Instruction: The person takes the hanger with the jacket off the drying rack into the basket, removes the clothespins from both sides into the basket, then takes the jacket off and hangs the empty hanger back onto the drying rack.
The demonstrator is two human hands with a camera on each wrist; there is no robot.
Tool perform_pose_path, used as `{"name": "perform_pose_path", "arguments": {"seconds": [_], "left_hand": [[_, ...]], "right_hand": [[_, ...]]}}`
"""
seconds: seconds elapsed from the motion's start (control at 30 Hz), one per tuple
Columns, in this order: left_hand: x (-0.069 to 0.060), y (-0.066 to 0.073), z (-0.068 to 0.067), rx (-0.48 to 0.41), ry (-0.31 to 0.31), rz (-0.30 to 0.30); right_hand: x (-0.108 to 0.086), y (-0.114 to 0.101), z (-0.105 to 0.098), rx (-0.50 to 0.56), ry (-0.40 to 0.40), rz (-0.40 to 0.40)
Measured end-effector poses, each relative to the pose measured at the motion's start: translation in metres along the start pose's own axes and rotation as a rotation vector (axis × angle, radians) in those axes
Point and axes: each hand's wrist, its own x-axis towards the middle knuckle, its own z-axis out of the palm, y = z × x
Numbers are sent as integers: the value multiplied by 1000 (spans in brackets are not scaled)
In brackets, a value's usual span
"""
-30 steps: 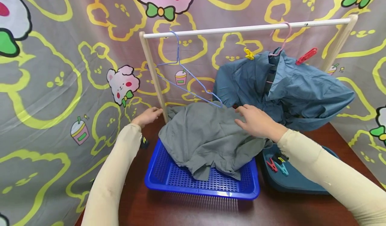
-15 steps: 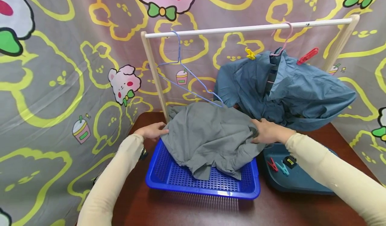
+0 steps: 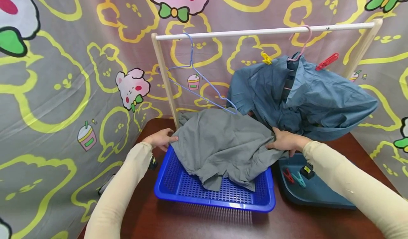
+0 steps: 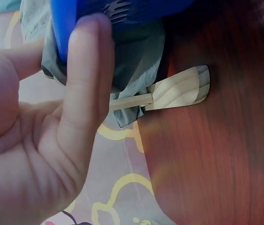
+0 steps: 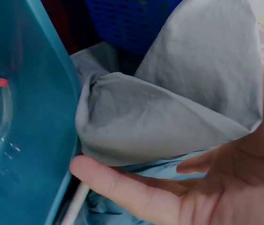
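Observation:
A rumpled grey garment (image 3: pixel 223 140) lies heaped over the blue plastic basket (image 3: pixel 213 201), covering its back part. My left hand (image 3: pixel 160 138) is at the garment's left edge, thumb on the cloth and fingers outside the basket. The left wrist view shows cloth and basket corner between that thumb and the fingers (image 4: pixel 87 79). At the right edge, my right hand (image 3: pixel 288 141) holds the cloth, with the thumb above. In the right wrist view, its fingers (image 5: pixel 132 190) lie below the folded cloth (image 5: pixel 169 112). A blue hanger (image 3: pixel 208 81) hangs just behind the garment.
A rack with a white rail (image 3: pixel 255 32) stands behind. A blue garment (image 3: pixel 306 90) hangs from its pink hanger (image 3: pixel 308 40), with yellow (image 3: pixel 266 58) and red (image 3: pixel 327 61) clips. The dark teal tray (image 3: pixel 322 200) holds red (image 3: pixel 288 175) and teal (image 3: pixel 299 179) clips.
My right hand has moved down and right from above the garment to its right edge. My left hand has come down from beside the rack post to the garment's left edge.

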Motion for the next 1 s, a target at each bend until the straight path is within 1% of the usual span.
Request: {"name": "perform_pose_path", "arguments": {"seconds": [0.1,0.17,0.23,0.3,0.4,0.57,0.67,0.77,0.8,0.83,0.9,1.0], "left_hand": [[1,-2,0,6,-10,3],[1,-3,0,16,-21,18],[2,-2,1,20,-24,28],[2,-1,3,30,-16,27],[2,2,4,42,-6,18],[2,6,4,51,-7,-2],[2,8,4,53,-3,-12],[1,9,4,55,4,-22],[1,9,4,57,7,-25],[1,9,4,61,10,-28],[0,9,4,65,15,-40],[-1,10,4,69,19,-57]], "right_hand": [[5,4,1,42,-10,41],[9,8,2,81,-19,51],[12,11,3,103,-22,25],[15,14,3,113,-10,-21],[15,14,3,96,44,-96],[14,9,2,14,206,-160],[11,5,0,-29,363,-213],[6,-2,-4,-39,530,-268],[3,-6,-5,-41,575,-288],[0,-10,-6,-38,609,-305],[-6,-20,-6,-25,649,-342],[-16,-37,0,-19,671,-404]]}}
